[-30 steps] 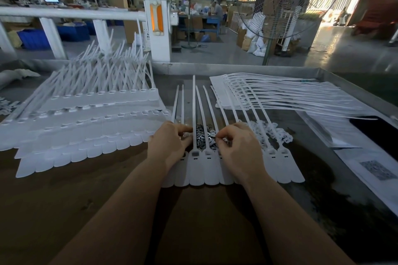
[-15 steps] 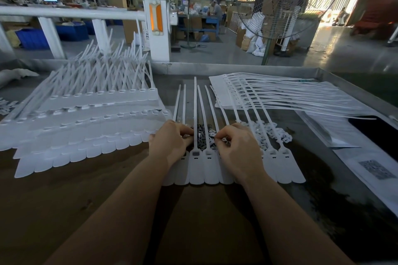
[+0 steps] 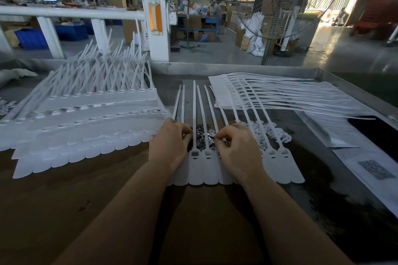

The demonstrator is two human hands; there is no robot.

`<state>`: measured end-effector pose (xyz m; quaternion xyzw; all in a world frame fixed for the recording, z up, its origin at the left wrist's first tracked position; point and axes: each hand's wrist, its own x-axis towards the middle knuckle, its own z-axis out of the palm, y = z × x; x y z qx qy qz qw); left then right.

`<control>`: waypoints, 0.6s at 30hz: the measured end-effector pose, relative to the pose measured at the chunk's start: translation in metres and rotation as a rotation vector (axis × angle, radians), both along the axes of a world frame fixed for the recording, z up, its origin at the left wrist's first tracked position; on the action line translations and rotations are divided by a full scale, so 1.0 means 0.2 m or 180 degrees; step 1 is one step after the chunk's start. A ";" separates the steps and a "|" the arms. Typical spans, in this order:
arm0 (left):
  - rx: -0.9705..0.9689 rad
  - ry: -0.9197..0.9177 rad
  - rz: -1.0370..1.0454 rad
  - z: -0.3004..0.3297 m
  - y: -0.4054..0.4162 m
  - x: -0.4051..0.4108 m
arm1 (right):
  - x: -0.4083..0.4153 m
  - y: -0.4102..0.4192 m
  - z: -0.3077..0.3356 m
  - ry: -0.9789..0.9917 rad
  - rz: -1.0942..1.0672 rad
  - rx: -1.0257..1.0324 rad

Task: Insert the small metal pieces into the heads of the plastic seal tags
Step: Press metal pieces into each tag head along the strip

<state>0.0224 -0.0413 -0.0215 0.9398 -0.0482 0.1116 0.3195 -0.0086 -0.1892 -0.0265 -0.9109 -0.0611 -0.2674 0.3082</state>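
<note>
A strip of joined white plastic seal tags (image 3: 211, 170) lies in front of me, tails pointing away. One head (image 3: 195, 154) between my hands shows a dark metal insert. Behind the heads lies a heap of small metal pieces (image 3: 203, 135). My left hand (image 3: 170, 146) rests on the strip's left end with its fingers curled at the heap's edge. My right hand (image 3: 238, 150) covers the middle tags, fingertips pinched together at the heap; what they pinch is too small to make out.
Layered strips of tags (image 3: 86, 118) with raised tails fill the left of the table. A flat stack of strips (image 3: 269, 94) lies back right, over small white plastic bits (image 3: 273, 133). Papers (image 3: 374, 170) and a dark tablet (image 3: 379, 133) sit at the right. A metal rim (image 3: 237, 69) bounds the table.
Both hands stay over the strip; the fingers shift only slightly at the metal heap. The view has tilted a little.
</note>
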 end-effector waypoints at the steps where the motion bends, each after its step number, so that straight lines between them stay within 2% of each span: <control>1: -0.0001 -0.0021 0.0013 0.00 0.00 0.00 | 0.00 0.00 0.00 0.0001 0.0000 0.0001; 4: -0.0161 -0.0119 0.0068 0.00 0.00 -0.01 | -0.01 0.00 0.00 0.0013 -0.0004 0.0026; 10: -0.0926 -0.0329 0.0014 0.02 0.03 -0.02 | -0.01 0.00 0.00 0.0029 -0.0002 0.0064; 18: -0.1242 -0.0316 -0.0238 0.03 0.04 -0.04 | 0.00 0.00 0.00 0.0015 -0.0008 0.0100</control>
